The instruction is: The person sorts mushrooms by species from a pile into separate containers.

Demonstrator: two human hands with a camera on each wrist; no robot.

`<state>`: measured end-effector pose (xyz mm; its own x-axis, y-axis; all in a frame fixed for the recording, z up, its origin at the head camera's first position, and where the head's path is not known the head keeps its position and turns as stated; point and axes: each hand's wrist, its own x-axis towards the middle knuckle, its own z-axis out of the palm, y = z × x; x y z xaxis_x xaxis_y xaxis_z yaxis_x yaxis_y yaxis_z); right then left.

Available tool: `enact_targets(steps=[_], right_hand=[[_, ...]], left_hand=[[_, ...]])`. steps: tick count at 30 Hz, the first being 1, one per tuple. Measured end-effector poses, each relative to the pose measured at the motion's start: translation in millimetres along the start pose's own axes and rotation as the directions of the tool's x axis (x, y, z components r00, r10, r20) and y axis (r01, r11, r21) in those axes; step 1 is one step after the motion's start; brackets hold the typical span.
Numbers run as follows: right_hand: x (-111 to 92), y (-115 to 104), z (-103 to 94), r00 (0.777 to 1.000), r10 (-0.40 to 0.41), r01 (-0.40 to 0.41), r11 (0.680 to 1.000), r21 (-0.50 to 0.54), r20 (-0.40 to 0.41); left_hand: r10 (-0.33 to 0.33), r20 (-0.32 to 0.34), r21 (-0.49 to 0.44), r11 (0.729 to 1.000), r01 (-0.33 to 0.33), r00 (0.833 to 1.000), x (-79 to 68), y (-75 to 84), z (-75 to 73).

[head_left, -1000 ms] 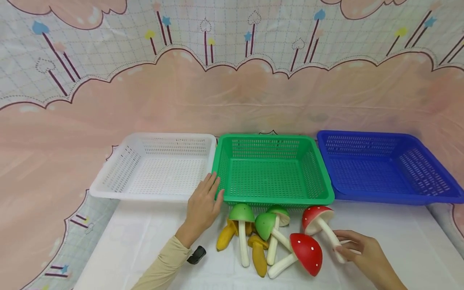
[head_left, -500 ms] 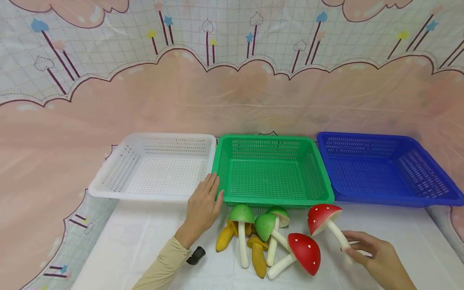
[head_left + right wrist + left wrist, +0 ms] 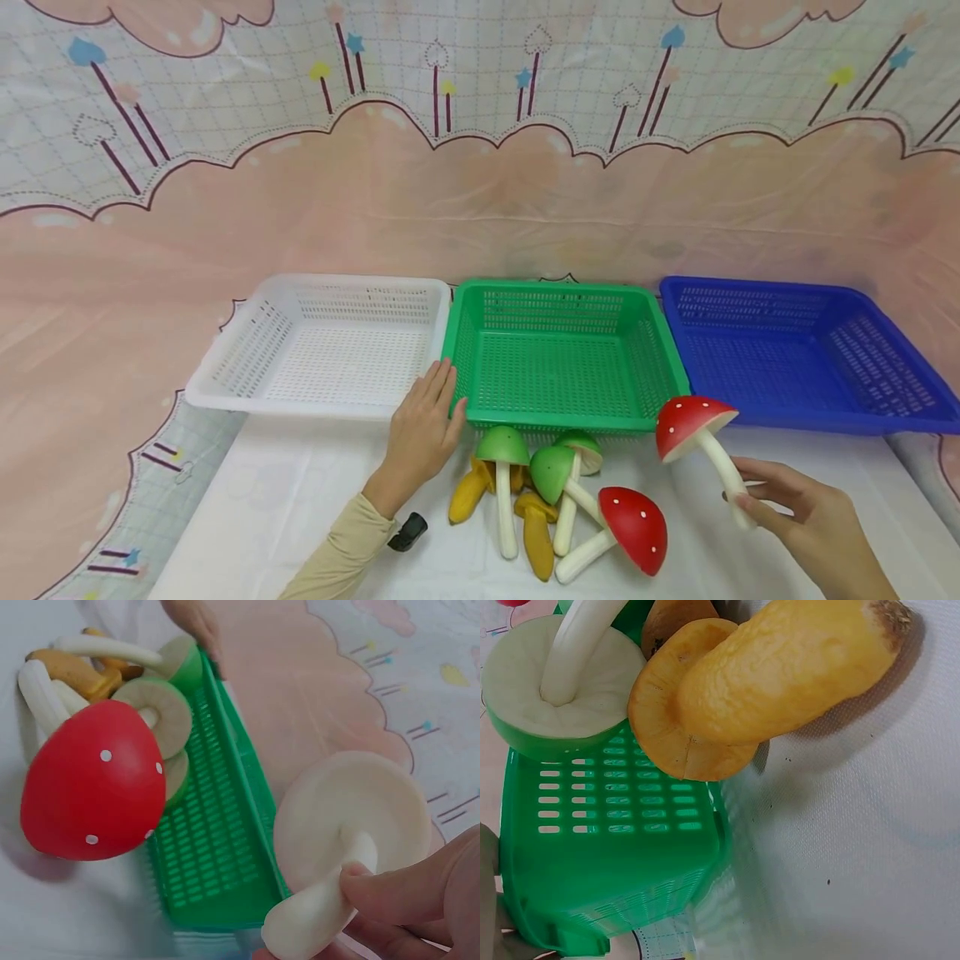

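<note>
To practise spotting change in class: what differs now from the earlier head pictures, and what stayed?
The right hand has carried the spotted red mushroom, already held by its stem, up and rightward in the head view, toward the blue basket. The left hand stayed at the green basket; the mushrooms on the white cloth stayed put.

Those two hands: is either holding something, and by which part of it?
The right hand holds a red mushroom by the stem, near its lower end. The left hand grips nothing; its straight fingers rest at the green basket's rim.
</note>
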<state>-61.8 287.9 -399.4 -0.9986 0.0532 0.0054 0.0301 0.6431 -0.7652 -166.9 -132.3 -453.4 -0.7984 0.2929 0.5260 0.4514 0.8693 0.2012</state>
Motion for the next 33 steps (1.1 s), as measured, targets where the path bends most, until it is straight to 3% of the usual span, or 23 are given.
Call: enact_targets(steps=[3, 10, 17, 23, 33], right_hand=[[4, 0, -3.0, 1.0, -0.012, 0.013, 0.999, 0.03, -0.014], [14, -1, -9.3, 0.99, -0.13, 0.135, 0.987, 0.084, -0.063], [29, -2, -18.1, 0.995, -0.067, 0.072, 0.995, 0.067, -0.072], [40, -1, -23.9, 0.985, -0.137, 0.146, 0.985, 0.09, -0.1], [62, 1, -33.0, 0.986, -0.107, 0.118, 0.99, 0.084, -0.127]], left_hand=[[0.002, -0.007, 0.005, 1.0, -0.002, 1.0, -0.7, -0.3, 0.5], [0.003, -0.006, 0.012, 1.0, -0.003, 1.0, -0.3, -0.4, 3.5], [0.002, -0.016, 0.017, 1.0, -0.001, 1.0, -1.5, -0.4, 3.1], [0.003, -0.022, 0.019, 1.0, -0.003, 1.0, -1.6, -0.6, 4.2], [0.013, -0.04, 0.03, 0.999, -0.012, 0.999, -2.5, -0.9, 6.3]])
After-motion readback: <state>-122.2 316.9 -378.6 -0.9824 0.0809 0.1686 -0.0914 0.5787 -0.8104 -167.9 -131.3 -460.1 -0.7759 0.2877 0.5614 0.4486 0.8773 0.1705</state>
